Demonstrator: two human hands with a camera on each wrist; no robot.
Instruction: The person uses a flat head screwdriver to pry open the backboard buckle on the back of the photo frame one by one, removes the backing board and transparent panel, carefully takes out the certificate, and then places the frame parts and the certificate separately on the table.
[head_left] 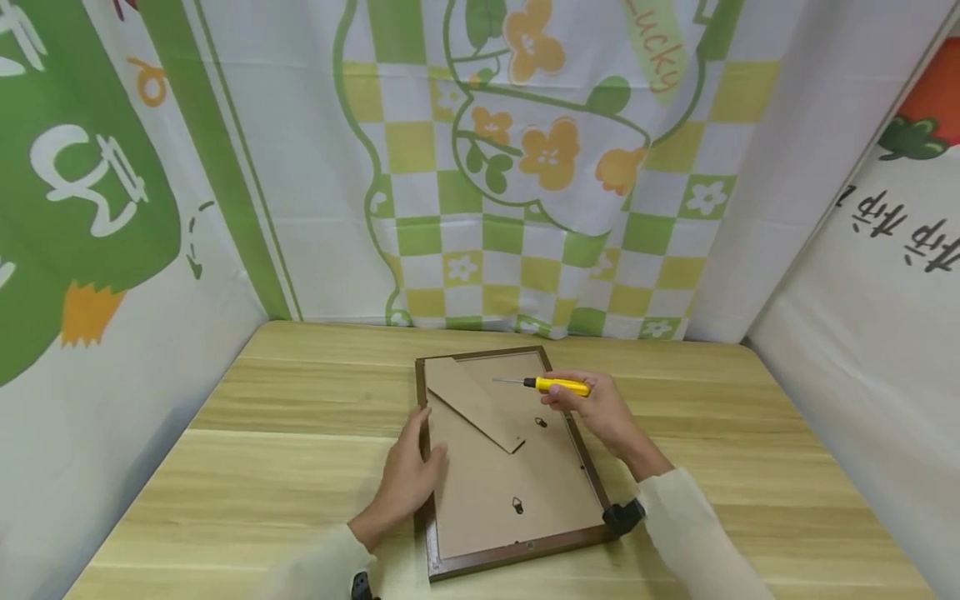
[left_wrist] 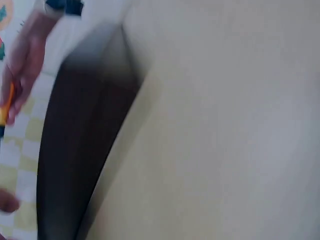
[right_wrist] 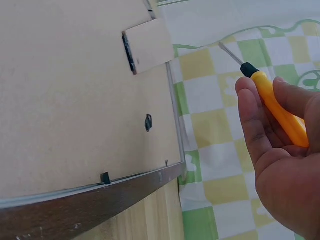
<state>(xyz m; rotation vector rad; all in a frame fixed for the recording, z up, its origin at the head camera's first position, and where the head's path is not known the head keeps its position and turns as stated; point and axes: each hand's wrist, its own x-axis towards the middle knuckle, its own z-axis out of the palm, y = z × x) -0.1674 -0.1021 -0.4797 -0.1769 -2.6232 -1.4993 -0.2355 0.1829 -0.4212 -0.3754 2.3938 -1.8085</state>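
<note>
A brown picture frame (head_left: 480, 564) lies back side up, with a beige backing board (head_left: 468, 500) and a stand flap (head_left: 472, 404) angled across it. My left hand (head_left: 408, 475) rests at the frame's left edge, thumb over the board. In my right hand (head_left: 600, 412) is a yellow screwdriver (head_left: 566, 387), held above the board's upper right part, its tip pointing left. The right wrist view shows the screwdriver (right_wrist: 280, 110) between thumb and fingers of the right hand (right_wrist: 285, 175), clear of the board. The left wrist view is blurred, with the frame's dark side (left_wrist: 85, 130) in it.
Two small hanging hooks (head_left: 517, 505) (head_left: 541, 422) are fixed to the board, and a small dark tab (right_wrist: 105, 178) stands at its edge. The wooden table (head_left: 300, 467) extends around the frame. Patterned cloth (head_left: 480, 250) hangs behind it and at both sides.
</note>
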